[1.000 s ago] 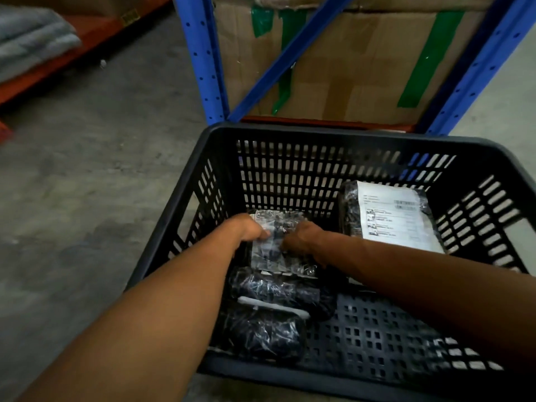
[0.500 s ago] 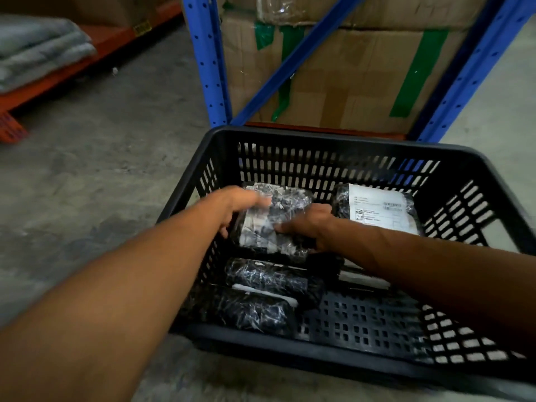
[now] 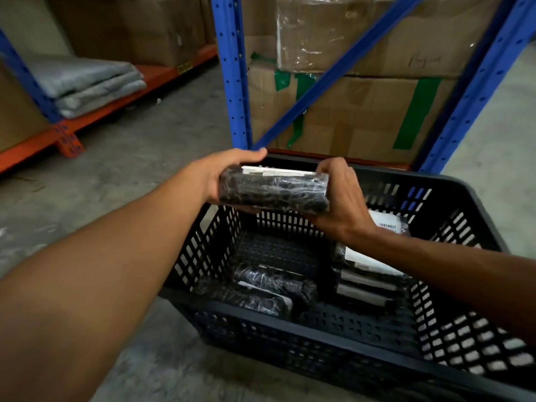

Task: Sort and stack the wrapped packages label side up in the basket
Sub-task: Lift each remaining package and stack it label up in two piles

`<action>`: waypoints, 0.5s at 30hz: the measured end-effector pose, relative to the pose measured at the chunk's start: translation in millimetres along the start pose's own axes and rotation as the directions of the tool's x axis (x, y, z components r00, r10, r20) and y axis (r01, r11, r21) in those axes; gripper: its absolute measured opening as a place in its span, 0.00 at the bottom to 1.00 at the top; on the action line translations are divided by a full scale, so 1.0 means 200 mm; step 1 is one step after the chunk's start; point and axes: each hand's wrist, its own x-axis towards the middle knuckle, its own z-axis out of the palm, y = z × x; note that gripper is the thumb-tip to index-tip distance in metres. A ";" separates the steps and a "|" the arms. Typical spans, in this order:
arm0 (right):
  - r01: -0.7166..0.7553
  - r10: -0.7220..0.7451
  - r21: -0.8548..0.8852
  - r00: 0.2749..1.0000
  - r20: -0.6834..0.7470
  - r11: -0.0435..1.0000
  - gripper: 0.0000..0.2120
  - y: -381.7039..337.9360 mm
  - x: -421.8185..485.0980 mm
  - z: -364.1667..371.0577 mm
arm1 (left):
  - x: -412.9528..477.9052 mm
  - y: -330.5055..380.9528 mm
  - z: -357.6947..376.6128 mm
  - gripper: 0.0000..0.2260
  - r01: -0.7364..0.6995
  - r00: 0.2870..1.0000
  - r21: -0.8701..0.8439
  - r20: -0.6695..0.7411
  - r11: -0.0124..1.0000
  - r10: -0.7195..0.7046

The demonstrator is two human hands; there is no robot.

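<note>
I see both hands up above the black basket (image 3: 452,195), holding one wrapped package (image 3: 274,190) between them. The left hand (image 3: 216,177) grips the package's left end, with its thumb over the top and its fingers curled under. The right hand (image 3: 342,204) holds the right end, with fingers bent around the top edge and the palm against the end. The package is dark and shiny, wrapped in clear film. It lies flat, long side across, in the air over the far wall of the basket. A white label (image 3: 275,171) shows as a thin strip along its top face.

Down in the basket, two more dark packages (image 3: 261,288) lie at the near left, touching each other. On the right side is a stack of packages (image 3: 368,274) with white labels showing. I think there are three or four in that stack, but my right arm covers part of it.

The basket sits on a grey concrete floor (image 3: 150,146). Behind it stands a blue rack (image 3: 232,71) with taped cardboard boxes (image 3: 362,111). Folded grey padding (image 3: 87,82) lies on an orange shelf at the left.
</note>
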 end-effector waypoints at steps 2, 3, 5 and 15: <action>0.083 -0.083 -0.008 0.996 -0.025 0.997 0.31 0.03 -0.03 0.03 | -0.02 -0.04 0.00 0.27 0.010 0.999 0.084 0.047 0.996 -0.014; 0.086 -0.086 -0.006 0.996 -0.001 0.996 0.31 0.04 -0.06 0.05 | -0.01 -0.06 0.00 0.23 0.003 0.999 0.087 0.041 0.996 -0.007; -0.023 0.019 0.041 0.996 0.088 0.999 0.37 0.08 -0.10 0.10 | 0.00 -0.09 -0.01 0.21 -0.083 0.996 0.029 0.036 0.996 0.082; -0.693 0.727 0.661 0.607 0.320 0.287 0.20 0.08 -0.05 0.20 | 0.06 -0.10 0.06 0.34 -0.305 0.949 -0.030 -0.092 0.952 0.302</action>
